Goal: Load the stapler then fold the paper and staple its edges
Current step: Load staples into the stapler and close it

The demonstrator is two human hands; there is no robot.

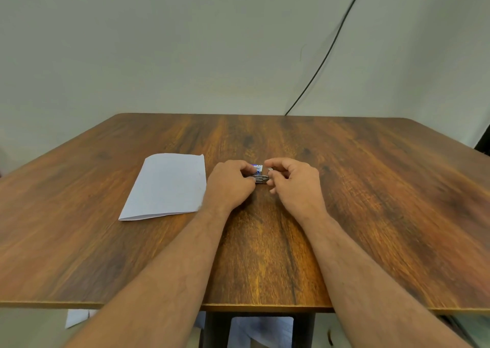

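The left hand (230, 183) grips the stapler (261, 180) on the surface (371, 202); the right hand (294, 180) pinches something small, perhaps staples. A box (257, 168) lies behind, the paper (167, 186) left. Loading seems in progress; next needs careful alignment.

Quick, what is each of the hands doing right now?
Left hand: fingers curled round the small metal stapler on the table.
Right hand: fingers curled, pinching something small and pale at the fingertips; what it is cannot be told.
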